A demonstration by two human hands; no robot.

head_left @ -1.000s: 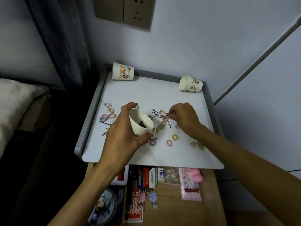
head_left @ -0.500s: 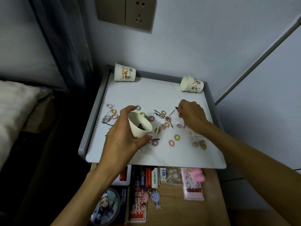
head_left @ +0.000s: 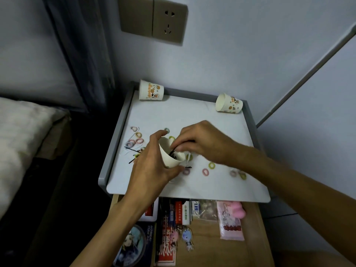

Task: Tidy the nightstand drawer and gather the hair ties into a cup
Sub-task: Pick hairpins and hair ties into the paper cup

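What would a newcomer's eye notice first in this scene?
The left hand holds a paper cup above the middle of the white top, and the right hand pinches a black pin at its rim. Coloured hair ties lie scattered around them. Two more cups are at the back corners.

A home bedroom: a bed (head_left: 21, 135) lies beside a grey-rimmed nightstand (head_left: 192, 116) with an open drawer (head_left: 256, 237), below a wall socket (head_left: 167, 22).

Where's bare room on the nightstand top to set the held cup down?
Bare: the back strip of the nightstand top between the back-left cup and back-right cup, and the front strip along its edge. Crowded: hair ties and bobby pins at left, left hand with held cup and right hand mid, more hair ties front right.
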